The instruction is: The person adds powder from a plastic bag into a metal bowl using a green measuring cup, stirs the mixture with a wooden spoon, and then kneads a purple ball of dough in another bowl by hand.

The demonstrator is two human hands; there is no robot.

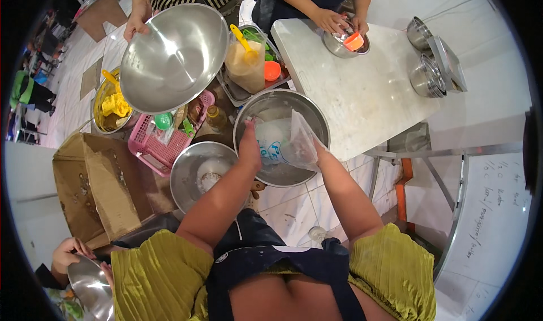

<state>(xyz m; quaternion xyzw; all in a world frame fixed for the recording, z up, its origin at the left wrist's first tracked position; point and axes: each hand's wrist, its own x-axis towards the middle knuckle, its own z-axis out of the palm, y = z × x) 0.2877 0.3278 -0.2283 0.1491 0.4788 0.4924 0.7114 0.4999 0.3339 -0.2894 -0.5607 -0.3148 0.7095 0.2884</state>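
Note:
A clear plastic bag (277, 143) with blue print and something white in it is tilted over a large steel bowl (321, 114). My left hand (249, 140) is closed on the bag's left end. At the opposite end, my right hand (320, 153) grips the bag, its fingers mostly hidden behind the film. Whitish residue coats the bowl's inner wall. Beside my left forearm stands a smaller steel bowl (184, 174) with a little white powder at its bottom.
A person's hand (137, 26) holds a big steel bowl (175, 61) tilted. Another person works over a small bowl (339, 48) on the white table (384, 83). Nearby are a pink basket (155, 145), a glass bottle (215, 117), a bag of tan powder (244, 66) and a cardboard box (116, 185).

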